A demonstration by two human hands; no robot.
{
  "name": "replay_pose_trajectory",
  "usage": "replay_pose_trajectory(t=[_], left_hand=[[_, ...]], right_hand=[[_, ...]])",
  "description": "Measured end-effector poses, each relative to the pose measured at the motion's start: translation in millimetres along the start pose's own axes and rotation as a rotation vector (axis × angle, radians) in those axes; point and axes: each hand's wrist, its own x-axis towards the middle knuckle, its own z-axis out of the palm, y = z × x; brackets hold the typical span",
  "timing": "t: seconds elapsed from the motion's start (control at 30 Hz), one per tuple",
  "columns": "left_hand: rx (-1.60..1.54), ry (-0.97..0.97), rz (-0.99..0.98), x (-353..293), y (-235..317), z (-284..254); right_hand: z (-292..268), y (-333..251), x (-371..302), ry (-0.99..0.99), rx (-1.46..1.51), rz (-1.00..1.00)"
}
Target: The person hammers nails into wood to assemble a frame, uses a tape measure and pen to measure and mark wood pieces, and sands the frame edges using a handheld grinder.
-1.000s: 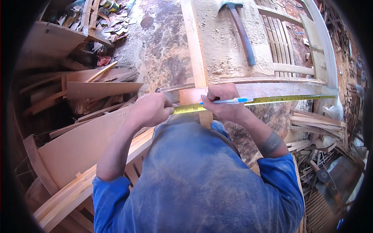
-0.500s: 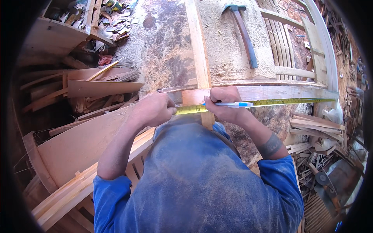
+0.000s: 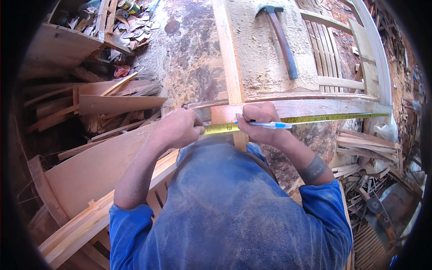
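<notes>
A yellow tape measure (image 3: 339, 118) is stretched along the near edge of a planed wooden board (image 3: 315, 108). My left hand (image 3: 180, 127) is closed round the tape's left end, hiding whatever lies inside the grip. In my right hand (image 3: 262, 118) a clear pen with blue parts (image 3: 272, 125) is pinched, lying almost level. The right hand rests at the board's near edge, over the tape, beside the spot where an upright wooden strip (image 3: 230, 58) passes under the board. The pen's tip is too small to make out clearly.
Beyond the board, a hammer (image 3: 282, 47) with a dark handle lies on a dusty slab (image 3: 252, 58). A slatted wooden frame (image 3: 330, 58) stands at the far right. Offcuts (image 3: 366, 146) are piled on the right, and scrap sheets (image 3: 121, 103) on the left.
The pen has tipped slightly, its blue end now lower. My right hand has shifted a touch to the left; my left hand stays on the tape measure.
</notes>
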Motion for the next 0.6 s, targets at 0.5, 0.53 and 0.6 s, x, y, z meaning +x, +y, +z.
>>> replay_pose_trajectory(t=[0.5, 0.53, 0.6], left_hand=[[-0.047, -0.036, 0.0, 2.8, -1.3, 0.1], [-0.05, -0.036, -0.002, 2.2, -1.1, 0.5], [-0.051, -0.031, 0.013, 0.6, -0.8, 0.5]], right_hand=[[1.6, 0.4, -5.5, 0.057, -0.048, 0.029], [1.7, 0.3, -6.2, 0.054, -0.048, 0.029], [1.6, -0.3, -6.3, 0.045, -0.016, 0.048]])
